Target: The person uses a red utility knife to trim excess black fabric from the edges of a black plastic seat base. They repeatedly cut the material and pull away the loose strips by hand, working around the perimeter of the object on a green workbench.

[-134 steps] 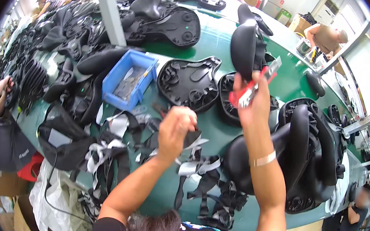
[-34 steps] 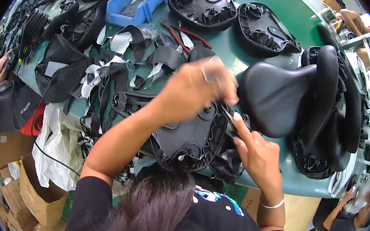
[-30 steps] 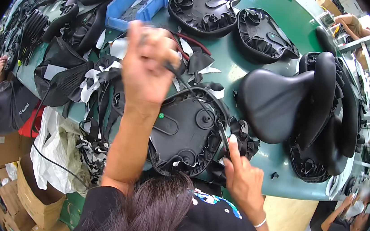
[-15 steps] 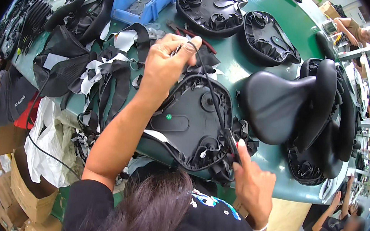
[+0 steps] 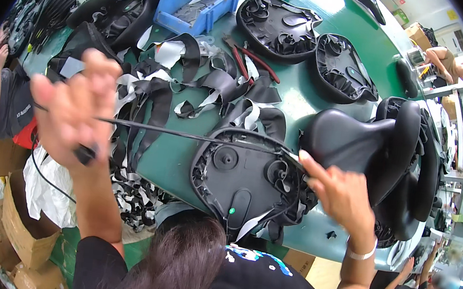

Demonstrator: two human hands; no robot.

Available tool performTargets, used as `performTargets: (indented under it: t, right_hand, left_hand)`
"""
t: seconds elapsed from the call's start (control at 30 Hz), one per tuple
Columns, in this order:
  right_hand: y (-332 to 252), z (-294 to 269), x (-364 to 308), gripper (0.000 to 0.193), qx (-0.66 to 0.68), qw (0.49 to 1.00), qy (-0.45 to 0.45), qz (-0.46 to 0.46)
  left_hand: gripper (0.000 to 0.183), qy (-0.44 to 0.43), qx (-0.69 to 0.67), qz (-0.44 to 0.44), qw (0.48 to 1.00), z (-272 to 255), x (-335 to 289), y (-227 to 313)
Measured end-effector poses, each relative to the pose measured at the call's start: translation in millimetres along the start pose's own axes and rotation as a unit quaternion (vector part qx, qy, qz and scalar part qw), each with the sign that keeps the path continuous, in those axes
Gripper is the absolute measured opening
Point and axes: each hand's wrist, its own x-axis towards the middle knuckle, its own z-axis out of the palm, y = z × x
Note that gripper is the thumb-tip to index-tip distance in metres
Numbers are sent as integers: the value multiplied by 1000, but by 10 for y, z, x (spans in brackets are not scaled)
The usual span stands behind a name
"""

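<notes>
Black plastic fills my view: an upturned saddle shell (image 5: 245,177) lies underside-up on the green table (image 5: 298,103), just in front of me. My left hand (image 5: 74,111) is raised off to the left, fist closed around a dark handle, and a thin black cord (image 5: 187,135) runs taut from it across to the shell's rim. My right hand (image 5: 339,192) rests at the shell's right edge, fingers extended, the forefinger pressing where the cord meets the rim; I cannot tell whether it pinches anything. Farther back, a blue bin (image 5: 201,3) holds a heap of small grey metal parts that I cannot make out singly. Between bin and shell lie black and white trim scraps (image 5: 193,78) and red-handled pliers (image 5: 251,62). A finished saddle (image 5: 356,140) stands just right of the shell.
</notes>
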Motion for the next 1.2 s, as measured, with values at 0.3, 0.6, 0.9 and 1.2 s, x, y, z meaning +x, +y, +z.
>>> performTargets:
  t: [0.3, 0.6, 0.9, 1.2]
  right_hand:
    - [-95, -164, 168, 49, 83, 996, -10, 25]
    - [8, -204, 501, 51, 121, 990, -11, -68]
    - [-29, -193, 486, 51, 66, 995, -25, -71]
    - [20, -174, 501, 52, 89, 993, -6, -73]
  left_hand:
    - [20, -429, 562, -79, 703, 333, 100, -1103]
    - [18, -414, 296, -185, 841, 345, -361, -1026]
    - [21, -264, 206, -309, 890, 323, -212, -1004]
    - [22, -184, 137, -399, 888, 299, -200, -940]
